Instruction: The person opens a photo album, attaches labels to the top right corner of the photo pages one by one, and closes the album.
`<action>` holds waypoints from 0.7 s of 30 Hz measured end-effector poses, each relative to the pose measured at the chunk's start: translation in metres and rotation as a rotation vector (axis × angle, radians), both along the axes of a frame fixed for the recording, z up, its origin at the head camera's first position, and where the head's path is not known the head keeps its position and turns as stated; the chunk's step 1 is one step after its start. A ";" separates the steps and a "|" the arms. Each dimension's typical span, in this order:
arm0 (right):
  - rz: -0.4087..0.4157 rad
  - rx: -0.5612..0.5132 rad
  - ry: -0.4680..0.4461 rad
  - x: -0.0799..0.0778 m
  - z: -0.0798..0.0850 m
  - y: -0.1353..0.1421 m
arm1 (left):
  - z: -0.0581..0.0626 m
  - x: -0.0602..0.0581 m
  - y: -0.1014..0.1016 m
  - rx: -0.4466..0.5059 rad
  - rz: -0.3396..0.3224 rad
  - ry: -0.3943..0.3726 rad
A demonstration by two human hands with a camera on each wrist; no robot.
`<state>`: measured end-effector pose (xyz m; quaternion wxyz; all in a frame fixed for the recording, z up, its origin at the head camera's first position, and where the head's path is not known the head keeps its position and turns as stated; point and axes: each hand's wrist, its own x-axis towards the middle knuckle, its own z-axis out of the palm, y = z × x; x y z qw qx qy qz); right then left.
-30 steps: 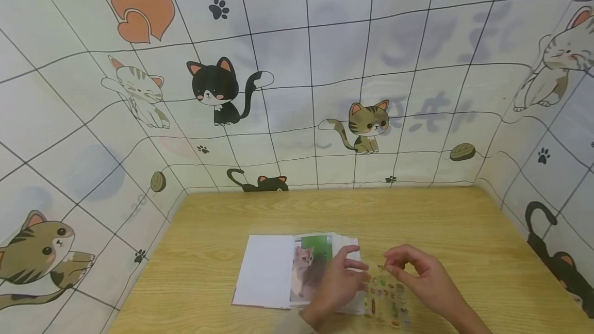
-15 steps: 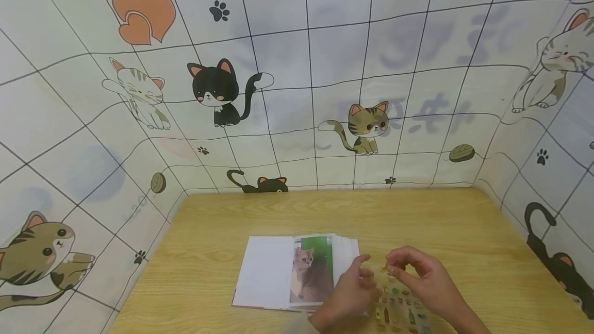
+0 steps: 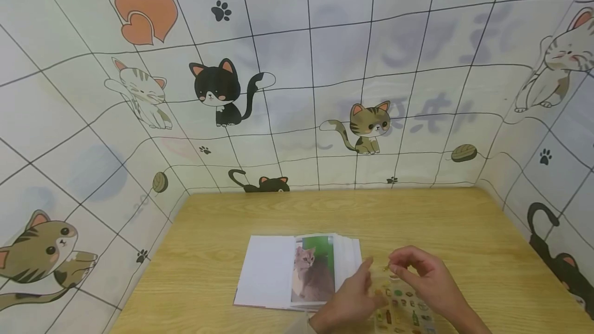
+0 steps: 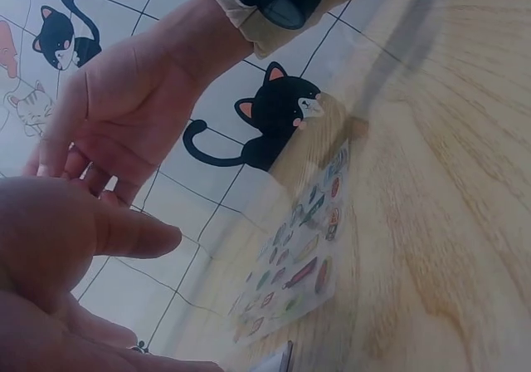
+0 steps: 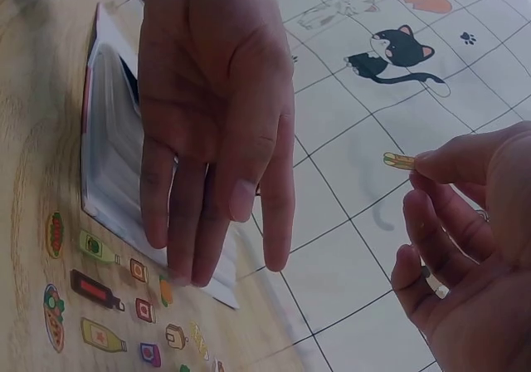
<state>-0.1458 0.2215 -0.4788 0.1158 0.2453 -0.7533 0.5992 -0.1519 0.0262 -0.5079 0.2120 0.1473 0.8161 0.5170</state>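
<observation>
My right hand (image 3: 424, 274) pinches a small yellow-green sticker (image 5: 399, 162), shaped like a hot dog, between thumb and forefinger. In the right wrist view it sticks out past the fingertips, held up in the air. Below lies a clear sticker sheet (image 3: 405, 314), printed with bottles, jars and other small foods. My left hand (image 3: 353, 295) holds nothing; its fingers are extended in the right wrist view and it overlaps the sheet's left edge in the head view. Left of it lies an open album (image 3: 270, 272) with a cat photo (image 3: 313, 277) on its right page.
The wooden table (image 3: 209, 251) meets walls covered in a cat-patterned sheet (image 3: 287, 55) at the back and both sides. Loose white album pages (image 3: 348, 256) stick out right of the photo, beside my left hand.
My left hand has moved right and slightly down, off the photo page. The sticker sheet has shifted right and nearer to me. My right hand keeps its pinch on the sticker, almost in place.
</observation>
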 end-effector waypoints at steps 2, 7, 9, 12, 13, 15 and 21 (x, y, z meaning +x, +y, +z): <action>-0.023 0.012 -0.020 -0.001 -0.001 0.000 | 0.001 0.000 -0.001 -0.014 -0.006 -0.007; -0.108 0.040 -0.128 -0.003 -0.002 -0.001 | 0.004 0.001 -0.008 -0.031 -0.046 0.033; -0.134 0.045 -0.169 -0.005 -0.003 -0.001 | 0.006 0.002 -0.013 -0.033 -0.060 0.066; -0.154 0.036 -0.213 -0.008 -0.006 -0.002 | 0.010 0.004 -0.021 -0.033 -0.076 0.112; -0.161 0.034 -0.223 -0.009 -0.007 -0.002 | 0.011 0.005 -0.024 -0.032 -0.080 0.121; -0.171 0.024 -0.245 -0.011 -0.008 -0.003 | 0.014 0.007 -0.030 -0.029 -0.083 0.137; -0.195 0.008 -0.318 -0.014 -0.009 -0.005 | 0.018 0.011 -0.046 0.017 -0.064 0.217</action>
